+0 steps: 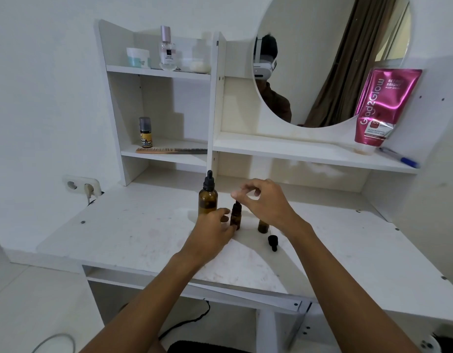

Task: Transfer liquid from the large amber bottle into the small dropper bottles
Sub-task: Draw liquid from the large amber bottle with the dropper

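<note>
On the desk (133, 233), left hand (215, 228) grips dropper bottle (236, 215); right hand (268, 205) hovers slack above.

- The large amber bottle (208, 203) looks like shiny brown glass, with a smooth black cap.
- The small dropper bottle (236, 217), just right of it, has the same shiny brown look.
- The table (133, 230) under it is white, matt and smudged.
- The comb (169, 150), up behind it, looks like wood.
- The pink tube (383, 108), far up to its right, is glossy like foil.
</note>
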